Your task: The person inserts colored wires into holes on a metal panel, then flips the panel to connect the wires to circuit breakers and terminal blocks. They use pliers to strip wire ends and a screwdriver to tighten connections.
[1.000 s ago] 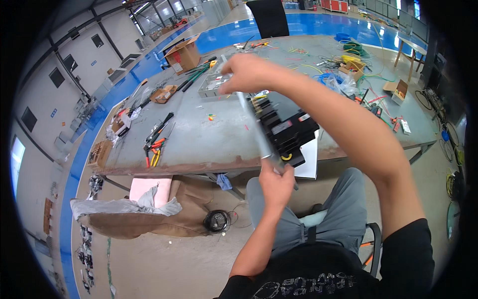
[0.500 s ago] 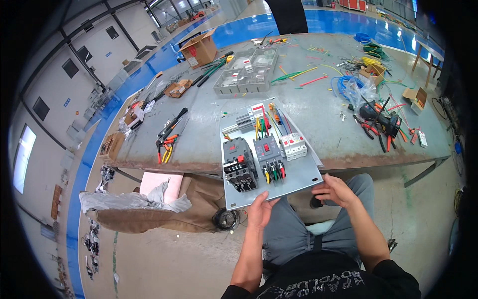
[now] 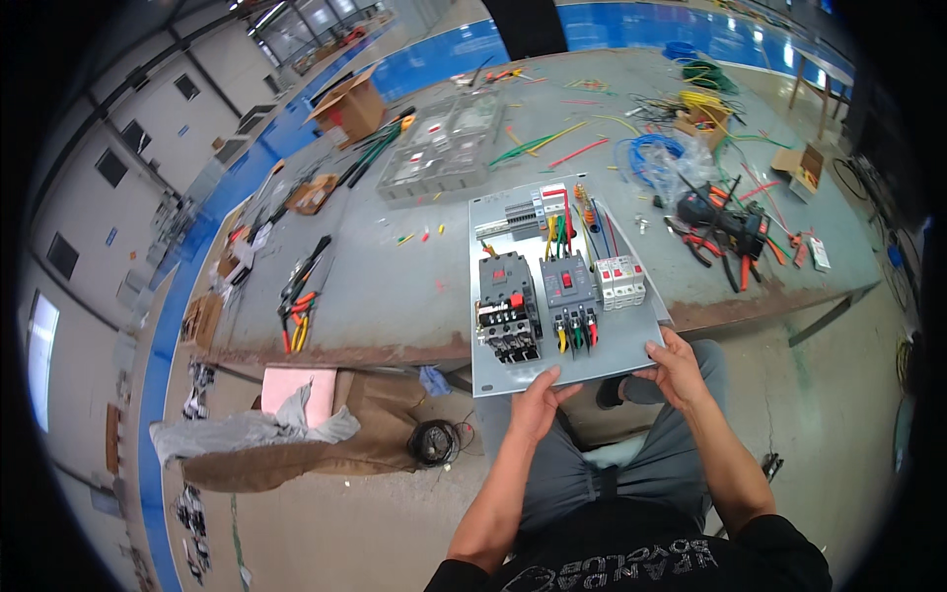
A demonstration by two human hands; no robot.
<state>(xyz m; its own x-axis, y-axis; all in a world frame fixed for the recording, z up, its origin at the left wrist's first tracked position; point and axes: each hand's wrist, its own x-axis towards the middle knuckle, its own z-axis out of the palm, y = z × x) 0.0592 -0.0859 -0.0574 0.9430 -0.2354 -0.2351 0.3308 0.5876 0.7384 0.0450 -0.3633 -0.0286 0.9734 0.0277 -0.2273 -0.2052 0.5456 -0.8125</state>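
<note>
A grey metal mounting plate rests partly on the table's front edge, its near end jutting out over my lap. My left hand grips the near edge, thumb on top and fingers mostly hidden underneath. At the near right corner my right hand holds the plate too. On it sit a black contactor at left, a dark grey circuit breaker in the middle and white miniature breakers at right. Yellow, green and red wires join the middle breaker. A grey terminal strip lies at the far end.
Cutters and pliers lie left on the table. Behind are a clear parts box and a cardboard box. To the right are a black power tool, more pliers and a blue wire coil. A brown cloth hangs below.
The plate has shifted right relative to the table, turning a little straighter. My right hand has closed on its near right corner. The whole view has swung slightly.
</note>
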